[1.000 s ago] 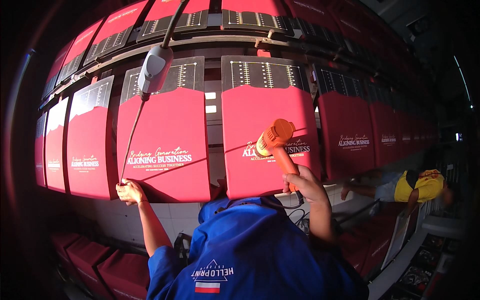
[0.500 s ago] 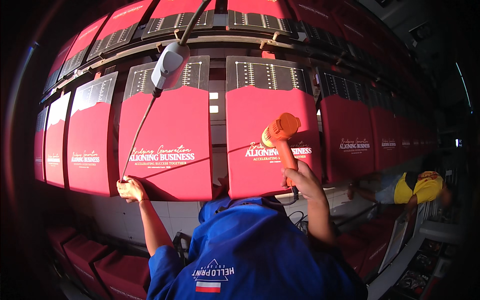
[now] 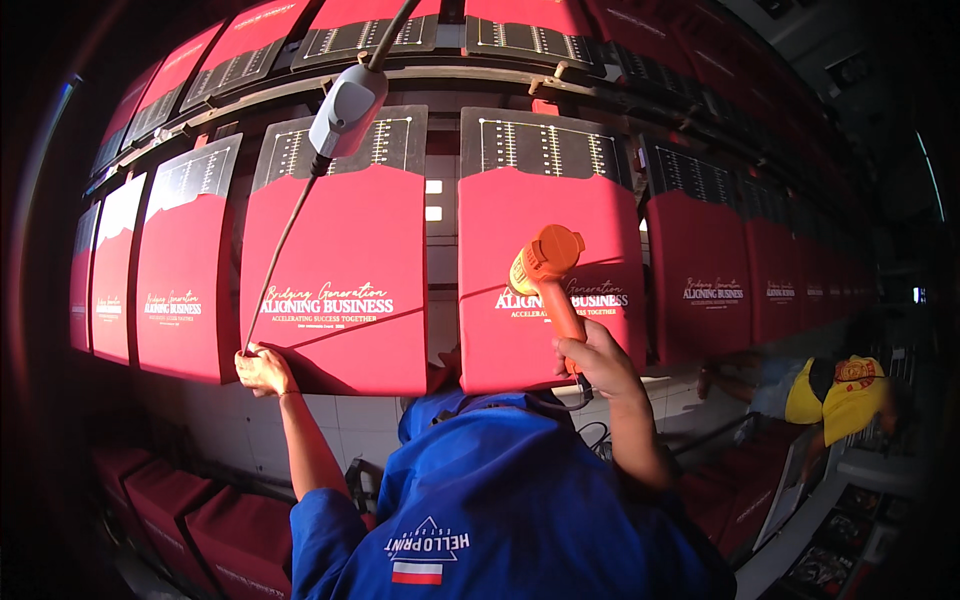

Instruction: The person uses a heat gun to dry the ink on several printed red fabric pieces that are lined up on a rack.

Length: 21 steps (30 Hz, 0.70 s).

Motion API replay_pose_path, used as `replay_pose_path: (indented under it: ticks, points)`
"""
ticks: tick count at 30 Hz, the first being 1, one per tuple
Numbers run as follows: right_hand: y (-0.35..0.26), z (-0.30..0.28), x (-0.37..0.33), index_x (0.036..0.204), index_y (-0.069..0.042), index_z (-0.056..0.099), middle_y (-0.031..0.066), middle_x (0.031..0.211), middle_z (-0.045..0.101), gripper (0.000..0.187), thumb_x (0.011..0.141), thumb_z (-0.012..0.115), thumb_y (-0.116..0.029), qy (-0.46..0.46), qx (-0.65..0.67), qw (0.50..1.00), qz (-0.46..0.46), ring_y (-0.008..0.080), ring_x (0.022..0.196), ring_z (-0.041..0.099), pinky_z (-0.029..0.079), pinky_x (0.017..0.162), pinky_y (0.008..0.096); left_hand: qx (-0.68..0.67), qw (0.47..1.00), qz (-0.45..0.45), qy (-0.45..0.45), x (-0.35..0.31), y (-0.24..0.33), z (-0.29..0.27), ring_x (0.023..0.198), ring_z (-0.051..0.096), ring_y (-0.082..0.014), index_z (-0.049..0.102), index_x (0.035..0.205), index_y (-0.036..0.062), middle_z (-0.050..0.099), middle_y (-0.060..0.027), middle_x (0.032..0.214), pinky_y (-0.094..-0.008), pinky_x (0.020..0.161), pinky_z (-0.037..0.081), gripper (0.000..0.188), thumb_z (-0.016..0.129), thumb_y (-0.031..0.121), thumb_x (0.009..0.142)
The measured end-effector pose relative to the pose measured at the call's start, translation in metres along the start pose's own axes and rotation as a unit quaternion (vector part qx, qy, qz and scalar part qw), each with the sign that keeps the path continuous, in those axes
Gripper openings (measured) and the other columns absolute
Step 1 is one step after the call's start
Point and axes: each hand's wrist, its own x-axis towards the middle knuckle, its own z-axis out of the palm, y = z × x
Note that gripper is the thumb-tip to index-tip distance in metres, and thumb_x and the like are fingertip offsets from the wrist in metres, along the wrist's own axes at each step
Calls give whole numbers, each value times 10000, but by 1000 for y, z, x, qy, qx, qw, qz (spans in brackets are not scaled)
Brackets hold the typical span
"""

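Observation:
My right hand (image 3: 597, 362) is wrapped round the handle of an orange heat gun (image 3: 556, 262). The gun is over a red fabric piece (image 3: 540, 220) with white and gold print, stretched on a dark board marked with scale lines. A thin dark cord (image 3: 278, 250) hangs from a grey-white connector (image 3: 347, 110) overhead and runs down to my left hand (image 3: 266, 370). There my fingers are closed on the cord, beside the near left corner of another printed red piece (image 3: 335, 240).
Rows of boards with red fabric extend to both sides and behind a long metal rail (image 3: 450, 72). Dark red covered boards (image 3: 240, 535) stand at the lower left. A person in a yellow top (image 3: 850, 395) is bent over at the right. The gun's cable hangs by my right wrist.
The heat gun has shifted a little to the left and its head has turned slightly. My left hand keeps hold of the cord. The person in yellow has moved slightly.

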Motion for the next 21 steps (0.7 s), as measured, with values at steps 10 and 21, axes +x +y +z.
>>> replay_pose_path:
  ticks: [10,21]
  points:
    - [-4,12,0,1051,9,528,31,784,557,224,882,591,-123,-5,-21,1000,-10,110,628,589,488,570,272,14,999,11,29,-1,-4,3,1053,548,-327,562,1150,125,592,-108,1130,-507,843,461,390,522,424,902]
    - [-11,6,11,968,-1,537,39,777,554,185,878,600,-150,-2,-5,1000,-7,124,634,589,490,574,280,26,999,-18,-20,-1,14,-17,1064,545,-321,551,1166,129,588,-96,1146,-502,874,442,402,514,434,906]
